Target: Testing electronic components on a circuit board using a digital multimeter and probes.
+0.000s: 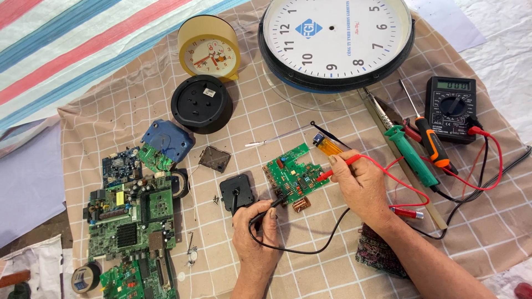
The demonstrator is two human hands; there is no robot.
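- Carefully, I pinch the black probe (265, 209) in my left hand (256, 230), fingers clenched round its shaft, tip at the lower left corner of the small green circuit board (295, 175).
- My right hand (361, 185) grips the red probe (338, 168), its tip touching the board's right edge.
- Best to keep both tips steady on their contacts and let the leads lie slack.
- The board lies flat on the checked cloth (233, 127), mid-table, notched at its top, studded with small parts, below the big wall clock (336, 40); the multimeter (450, 108) sits well apart to the right.

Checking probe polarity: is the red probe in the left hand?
No, the right hand holds the red probe; the left hand holds black.
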